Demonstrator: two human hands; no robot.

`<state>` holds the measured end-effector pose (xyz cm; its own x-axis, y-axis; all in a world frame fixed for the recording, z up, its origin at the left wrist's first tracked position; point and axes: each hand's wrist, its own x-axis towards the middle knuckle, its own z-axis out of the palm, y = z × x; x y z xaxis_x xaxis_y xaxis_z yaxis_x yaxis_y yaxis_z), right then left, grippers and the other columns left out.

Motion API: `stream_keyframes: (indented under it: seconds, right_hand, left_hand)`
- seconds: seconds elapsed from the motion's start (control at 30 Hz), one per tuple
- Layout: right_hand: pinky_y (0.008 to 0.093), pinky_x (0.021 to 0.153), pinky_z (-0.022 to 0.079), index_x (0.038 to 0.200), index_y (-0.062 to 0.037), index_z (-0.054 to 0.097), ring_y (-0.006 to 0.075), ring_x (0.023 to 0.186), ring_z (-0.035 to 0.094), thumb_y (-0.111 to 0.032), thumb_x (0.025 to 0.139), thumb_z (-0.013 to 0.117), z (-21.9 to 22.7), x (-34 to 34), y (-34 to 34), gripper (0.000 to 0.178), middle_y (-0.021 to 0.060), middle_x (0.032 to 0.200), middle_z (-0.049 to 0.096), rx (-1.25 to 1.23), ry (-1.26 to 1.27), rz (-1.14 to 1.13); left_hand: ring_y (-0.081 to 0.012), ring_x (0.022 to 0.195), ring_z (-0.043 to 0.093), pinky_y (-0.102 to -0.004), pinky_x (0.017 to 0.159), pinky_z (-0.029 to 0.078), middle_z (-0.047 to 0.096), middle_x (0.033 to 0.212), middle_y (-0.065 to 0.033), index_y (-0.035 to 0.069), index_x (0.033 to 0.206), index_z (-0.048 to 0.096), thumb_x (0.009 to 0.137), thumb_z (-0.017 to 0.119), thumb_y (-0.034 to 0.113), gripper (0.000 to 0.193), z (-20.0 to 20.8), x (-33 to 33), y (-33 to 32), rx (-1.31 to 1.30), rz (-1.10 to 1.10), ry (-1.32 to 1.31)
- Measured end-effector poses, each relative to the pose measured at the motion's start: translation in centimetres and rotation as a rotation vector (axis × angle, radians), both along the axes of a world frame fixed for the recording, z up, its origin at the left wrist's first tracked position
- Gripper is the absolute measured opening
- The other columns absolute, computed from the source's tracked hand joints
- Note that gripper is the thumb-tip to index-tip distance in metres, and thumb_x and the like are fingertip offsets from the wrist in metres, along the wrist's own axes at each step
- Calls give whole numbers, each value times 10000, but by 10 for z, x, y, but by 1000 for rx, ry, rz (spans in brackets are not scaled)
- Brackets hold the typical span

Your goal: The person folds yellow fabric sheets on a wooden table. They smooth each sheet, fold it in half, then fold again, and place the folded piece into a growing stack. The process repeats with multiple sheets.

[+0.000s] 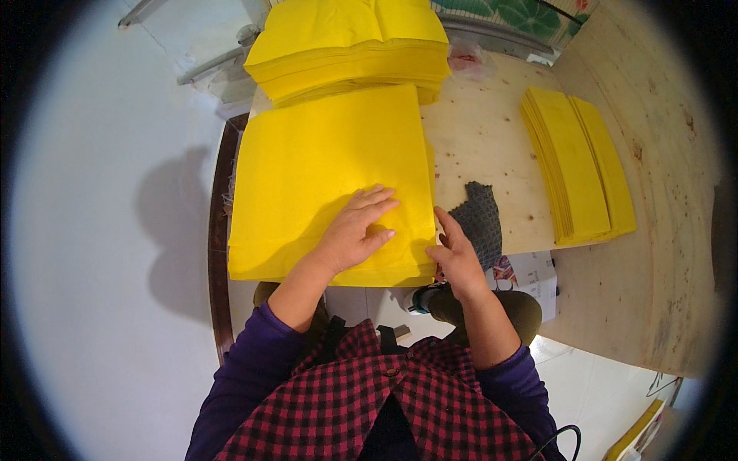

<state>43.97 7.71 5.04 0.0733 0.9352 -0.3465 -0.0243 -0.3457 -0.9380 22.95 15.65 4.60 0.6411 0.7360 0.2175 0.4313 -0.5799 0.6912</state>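
Observation:
A large stack of yellow felt-like sheets lies in front of me at the near table edge. My left hand rests on its top sheet, palm down and fingers stretched out. At the right edge of the stack is my right hand. Its thumb touches the sheet edge and its index finger points forward along the side, apart from the thumb. The lower fingers of that hand are partly hidden. Just right of it lies a dark grey textured cloth with a jagged edge.
Behind the stack stands another thick pile of yellow sheets. Narrower folded yellow bundles lie at the right of the wooden table, near an upright wooden panel. A clear plastic bag sits at the back. A white wall bounds the left.

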Motion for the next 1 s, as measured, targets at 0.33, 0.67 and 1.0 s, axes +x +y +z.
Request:
stream_keyframes:
  seconds: [0.33, 0.67, 1.0]
  right_hand:
    - [436, 1087, 309, 1467, -67, 315, 408, 1342, 346, -166, 816, 661, -7, 4, 24, 743, 174, 1455, 405, 118, -185, 46]
    - [423, 1103, 306, 1419, -113, 399, 409, 1357, 339, -173, 764, 742, -11, -4, 37, 742, 209, 1433, 420, 479, -605, -16]
    - [348, 1005, 415, 1123, -70, 641, 316, 1235, 507, -64, 791, 699, -2, 10, 67, 337, 167, 1344, 520, 690, -707, -40]
  left_hand:
    - [-354, 1347, 371, -452, 1135, 264, 475, 1397, -168, 41, 1278, 548, 800, 705, 287, 561, 1, -1, 0, 29, -7, -6]
    - [-349, 1387, 316, -464, 1158, 200, 429, 1446, -149, 69, 1339, 505, 704, 786, 330, 742, 7, -1, -2, -7, -30, 40]
    - [-348, 1352, 371, -461, 1142, 229, 466, 1408, -157, 24, 1349, 475, 951, 478, 203, 436, -3, 1, 3, -10, 1, -3]
